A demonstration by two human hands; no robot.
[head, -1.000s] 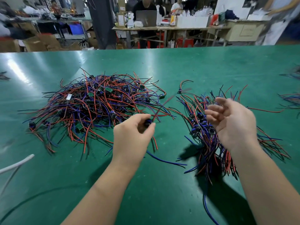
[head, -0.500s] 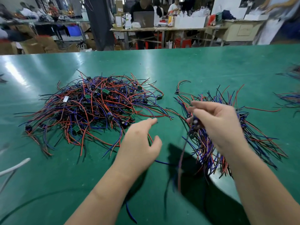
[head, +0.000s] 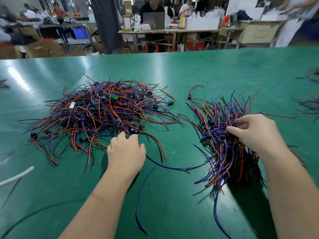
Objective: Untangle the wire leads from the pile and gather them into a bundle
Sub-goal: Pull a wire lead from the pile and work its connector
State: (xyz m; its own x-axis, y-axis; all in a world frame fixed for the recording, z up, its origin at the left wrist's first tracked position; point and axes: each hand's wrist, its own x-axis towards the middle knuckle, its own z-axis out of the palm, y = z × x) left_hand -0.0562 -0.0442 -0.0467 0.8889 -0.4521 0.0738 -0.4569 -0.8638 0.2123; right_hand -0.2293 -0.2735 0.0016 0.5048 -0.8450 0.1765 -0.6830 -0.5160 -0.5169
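**Hands at pile and bundle**

The left hand point(head: 126, 152), fingers loose, has advanced to touch the near edge of the tangled pile of red, blue and black wire leads point(head: 101, 114). The right hand point(head: 255, 133), fingers spread, has lowered onto the gathered bundle point(head: 222, 144) on the green table point(head: 189, 69).

— What sort of place is shown?
— A wiring assembly workshop: a tangled pile point(head: 103, 114) and a bundle point(head: 222, 121), 2 heaps of wire leads, are spread on a wide green work table point(head: 189, 69).
— What else is seen?
— Behind, cluttered benches point(head: 193, 30), a laptop point(head: 154, 20), cardboard boxes point(head: 50, 48) and workers point(head: 151, 8) are seen.
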